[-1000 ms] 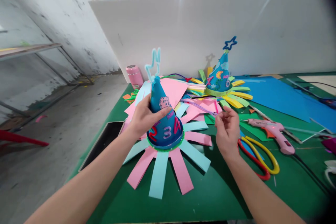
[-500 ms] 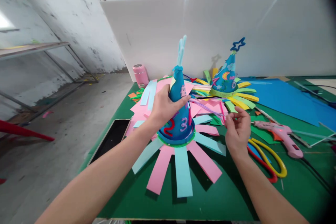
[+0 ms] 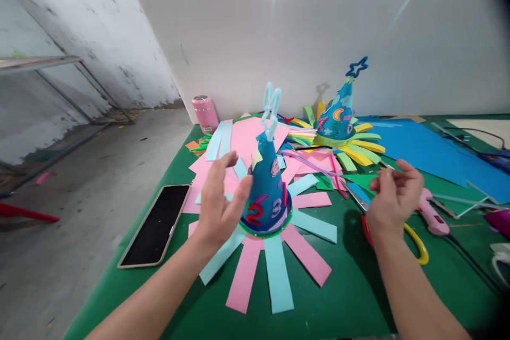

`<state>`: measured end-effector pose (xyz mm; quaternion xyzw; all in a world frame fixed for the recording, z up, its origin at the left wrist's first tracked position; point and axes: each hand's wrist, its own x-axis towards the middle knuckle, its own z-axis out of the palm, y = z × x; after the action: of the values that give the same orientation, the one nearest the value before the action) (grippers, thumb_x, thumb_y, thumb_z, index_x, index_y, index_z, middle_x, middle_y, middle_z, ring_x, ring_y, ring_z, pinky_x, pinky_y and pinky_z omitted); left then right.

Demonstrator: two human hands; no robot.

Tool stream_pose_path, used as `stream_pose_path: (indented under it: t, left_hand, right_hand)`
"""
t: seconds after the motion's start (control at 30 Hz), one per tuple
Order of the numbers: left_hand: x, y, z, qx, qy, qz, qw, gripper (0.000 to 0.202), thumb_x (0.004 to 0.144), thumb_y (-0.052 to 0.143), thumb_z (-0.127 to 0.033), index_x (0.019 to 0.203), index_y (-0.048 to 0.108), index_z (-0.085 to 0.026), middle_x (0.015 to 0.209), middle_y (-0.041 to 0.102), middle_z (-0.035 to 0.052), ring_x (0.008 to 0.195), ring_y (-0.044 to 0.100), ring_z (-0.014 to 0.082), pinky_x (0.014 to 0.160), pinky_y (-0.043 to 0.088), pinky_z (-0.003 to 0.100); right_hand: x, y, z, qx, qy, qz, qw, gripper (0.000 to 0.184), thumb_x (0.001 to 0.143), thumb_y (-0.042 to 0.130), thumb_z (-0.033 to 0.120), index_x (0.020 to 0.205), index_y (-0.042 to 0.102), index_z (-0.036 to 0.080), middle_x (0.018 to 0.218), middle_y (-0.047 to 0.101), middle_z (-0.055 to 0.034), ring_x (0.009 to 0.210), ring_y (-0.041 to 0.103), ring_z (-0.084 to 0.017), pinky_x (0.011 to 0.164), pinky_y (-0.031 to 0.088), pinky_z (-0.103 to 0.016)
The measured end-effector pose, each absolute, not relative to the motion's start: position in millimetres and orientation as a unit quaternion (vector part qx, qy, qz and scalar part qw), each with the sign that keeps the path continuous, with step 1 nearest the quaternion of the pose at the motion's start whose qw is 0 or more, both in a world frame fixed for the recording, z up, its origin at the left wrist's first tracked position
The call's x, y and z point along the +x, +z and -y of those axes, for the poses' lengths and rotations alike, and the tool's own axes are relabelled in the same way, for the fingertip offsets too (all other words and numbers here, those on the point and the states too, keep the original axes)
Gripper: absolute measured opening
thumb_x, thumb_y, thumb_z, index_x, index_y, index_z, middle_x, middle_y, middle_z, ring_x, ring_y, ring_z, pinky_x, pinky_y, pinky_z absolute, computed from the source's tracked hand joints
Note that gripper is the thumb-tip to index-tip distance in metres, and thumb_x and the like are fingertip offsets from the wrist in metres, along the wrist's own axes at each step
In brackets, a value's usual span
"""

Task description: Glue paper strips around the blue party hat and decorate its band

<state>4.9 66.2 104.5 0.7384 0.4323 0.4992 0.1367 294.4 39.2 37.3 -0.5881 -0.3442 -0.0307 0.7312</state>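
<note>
A blue cone hat (image 3: pixel 266 191) with coloured numbers, a light-blue pipe-cleaner topper and a brim of pink and light-blue paper strips stands on the green table (image 3: pixel 350 292). My left hand (image 3: pixel 219 204) is open just left of the cone, fingers spread, a small gap between them and it. My right hand (image 3: pixel 393 196) hovers to the right of the hat, fingers loosely curled and apart, with nothing in them. A purple pipe cleaner (image 3: pixel 308 162) lies on the pink paper between the hat and my right hand.
A second blue cone hat (image 3: pixel 338 117) with yellow and green strips stands behind. Yellow-and-red scissors (image 3: pixel 416 244) and a pink glue gun (image 3: pixel 432 217) lie under and right of my right hand. A phone (image 3: pixel 155 231) lies at the left edge, a pink bottle (image 3: pixel 205 113) by the white board (image 3: pixel 319 37).
My left hand has let go of the cone and opened beside it. My right hand has released the purple pipe cleaner and moved right. The hat has turned.
</note>
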Motion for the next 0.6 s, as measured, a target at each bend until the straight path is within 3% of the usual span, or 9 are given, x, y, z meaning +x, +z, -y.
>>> stream_pose_path:
  t: [0.13,0.23,0.43,0.6]
  left_hand:
    - [-22,80,-52,0.735,0.508,-0.436,0.104,0.018,0.09,0.045,-0.023,0.105,0.055,-0.019,0.1,0.061,0.0051,0.096,0.057,0.0168,0.083,0.046,0.03]
    - [-36,59,-46,0.751,0.496,-0.426,0.09,0.017,0.088,0.046,-0.015,0.101,0.056,-0.019,0.094,0.059,0.0046,0.09,0.057,0.0166,0.077,0.047,0.028]
    - [-52,36,-46,0.762,0.483,-0.426,0.068,0.016,0.086,0.047,-0.012,0.096,0.056,-0.021,0.089,0.059,0.0052,0.084,0.058,0.0186,0.072,0.048,0.031]
    - [-58,38,-46,0.732,0.484,-0.467,0.109,0.011,0.086,0.048,-0.014,0.092,0.054,-0.021,0.085,0.059,0.003,0.079,0.058,0.0161,0.066,0.047,0.026]
  right_hand:
    - [317,38,-22,-0.625,-0.085,0.311,0.711,0.037,0.08,0.051,0.036,0.113,0.046,0.019,0.076,0.045,0.0027,0.054,0.044,-0.009,0.054,0.041,-0.026]
    - [325,33,-2,-0.685,-0.1,0.302,0.656,0.038,0.079,0.055,0.038,0.111,0.052,0.019,0.081,0.051,-0.0026,0.06,0.049,-0.013,0.057,0.041,-0.031]
    - [331,13,47,-0.796,-0.013,0.36,0.487,0.034,0.069,0.063,0.035,0.1,0.06,0.022,0.083,0.062,-0.0075,0.068,0.057,-0.023,0.06,0.045,-0.038]
    - [345,-11,76,-0.84,0.026,0.443,0.312,0.041,0.073,0.05,0.045,0.102,0.06,0.018,0.102,0.062,-0.011,0.085,0.062,-0.027,0.068,0.049,-0.041]
